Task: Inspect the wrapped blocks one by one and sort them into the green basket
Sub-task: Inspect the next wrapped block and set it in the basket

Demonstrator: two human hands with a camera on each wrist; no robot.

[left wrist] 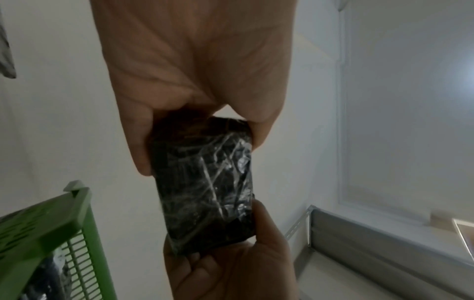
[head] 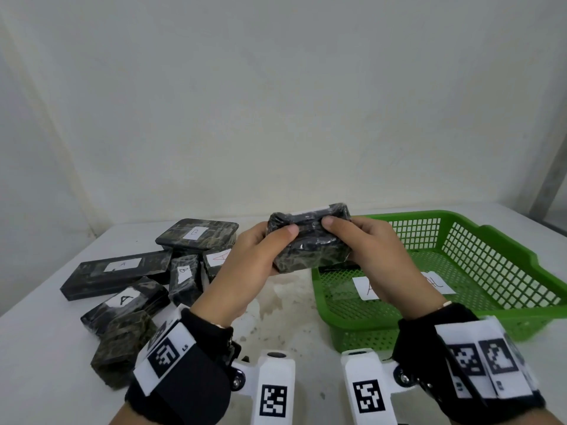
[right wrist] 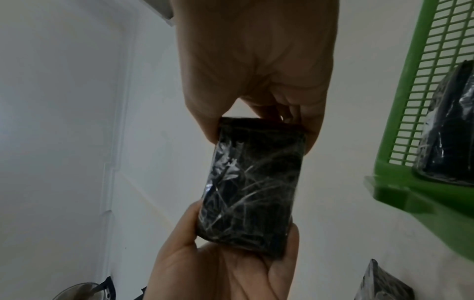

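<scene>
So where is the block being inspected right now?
In the head view the wrapped block is at centre, gripped above the table by left hand and right hand, beside the green basket.

A white label on the rear block [head: 196, 232] reads "B". The long block [head: 118, 273] carries a faint "A" on its label. The small upright block [head: 184, 273] shows a "B". Another block [head: 219, 259], partly behind a hand, bears a red "A". The near block [head: 127, 302] has a bold black "A". The paper [head: 399, 286] in the basket [head: 491, 250] starts with a red "A" and ends in "AL"; the middle is hidden. The left wrist strap [head: 171, 348] says "LS".
</scene>
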